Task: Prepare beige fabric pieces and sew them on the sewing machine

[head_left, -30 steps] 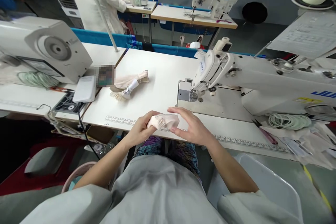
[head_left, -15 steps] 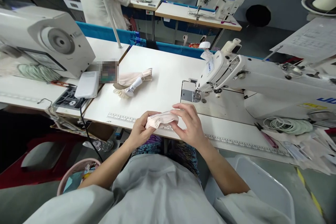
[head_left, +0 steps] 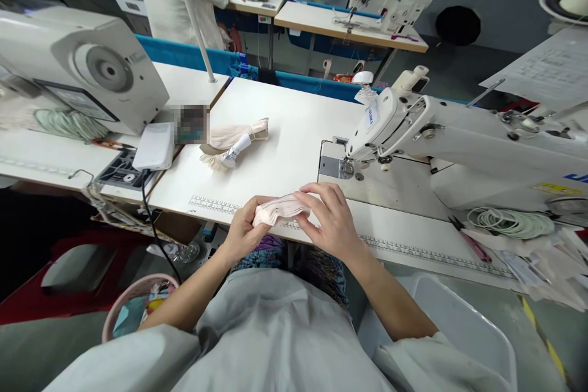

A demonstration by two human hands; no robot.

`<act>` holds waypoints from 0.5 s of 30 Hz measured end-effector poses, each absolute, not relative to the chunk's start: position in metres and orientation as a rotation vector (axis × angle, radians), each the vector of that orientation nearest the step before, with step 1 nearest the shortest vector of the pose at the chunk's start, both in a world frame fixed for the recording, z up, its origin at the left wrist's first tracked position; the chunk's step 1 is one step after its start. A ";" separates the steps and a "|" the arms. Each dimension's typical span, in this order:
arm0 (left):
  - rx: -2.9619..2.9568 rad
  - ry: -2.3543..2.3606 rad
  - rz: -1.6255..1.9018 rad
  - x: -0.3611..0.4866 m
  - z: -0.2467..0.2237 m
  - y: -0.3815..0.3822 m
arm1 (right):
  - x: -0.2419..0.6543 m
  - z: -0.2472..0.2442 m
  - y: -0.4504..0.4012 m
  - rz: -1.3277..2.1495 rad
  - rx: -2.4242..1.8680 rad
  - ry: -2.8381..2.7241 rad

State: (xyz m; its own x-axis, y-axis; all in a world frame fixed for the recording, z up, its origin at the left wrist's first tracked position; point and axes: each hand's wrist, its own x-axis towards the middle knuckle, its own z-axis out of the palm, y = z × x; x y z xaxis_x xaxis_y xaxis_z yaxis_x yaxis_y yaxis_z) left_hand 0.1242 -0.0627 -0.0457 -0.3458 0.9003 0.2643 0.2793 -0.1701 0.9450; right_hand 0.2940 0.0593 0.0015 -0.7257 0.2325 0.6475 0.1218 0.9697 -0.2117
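A stack of pale pink fabric pieces (head_left: 278,209) is held between my two hands, just above the table's front edge. My left hand (head_left: 245,226) grips its left end, thumb in front and fingers behind. On the other end, my right hand (head_left: 327,215) pinches the layers between thumb and fingers. Beyond them a tied bundle of beige and pink fabric strips (head_left: 234,142) lies on the white table (head_left: 289,116). The sewing machine's needle area (head_left: 345,166) is ahead and to the right of my hands, apart from them.
A ruler strip (head_left: 395,247) runs along the table's front edge. To the right lie thread snips (head_left: 473,245), a coil of pale green cord (head_left: 511,222) and scraps. Another sewing machine (head_left: 92,67) stands left. A plastic bin (head_left: 459,318) sits below right; a person (head_left: 172,3) works behind.
My right fingers have shifted slightly left over the fabric stack. Both hands keep hold of it; the view has moved a little.
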 end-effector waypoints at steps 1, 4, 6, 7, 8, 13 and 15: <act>1.352 1.585 1.549 0.124 -0.046 -0.063 | 0.294 0.002 0.059 0.175 -0.254 -2.394; 1.320 1.572 1.571 0.125 -0.048 -0.062 | 0.295 0.001 0.058 0.127 -0.266 -2.398; 1.317 1.567 1.582 0.126 -0.049 -0.062 | 0.295 0.001 0.057 0.109 -0.263 -2.399; 1.324 1.573 1.580 0.126 -0.049 -0.062 | 0.295 0.001 0.057 0.099 -0.260 -2.399; 1.333 1.581 1.578 0.127 -0.049 -0.062 | 0.295 0.001 0.057 0.087 -0.258 -2.401; 1.381 1.604 1.591 0.126 -0.046 -0.062 | 0.295 0.003 0.057 0.037 -0.250 -2.403; 1.402 1.614 1.600 0.126 -0.044 -0.062 | 0.295 0.004 0.056 0.036 -0.261 -2.412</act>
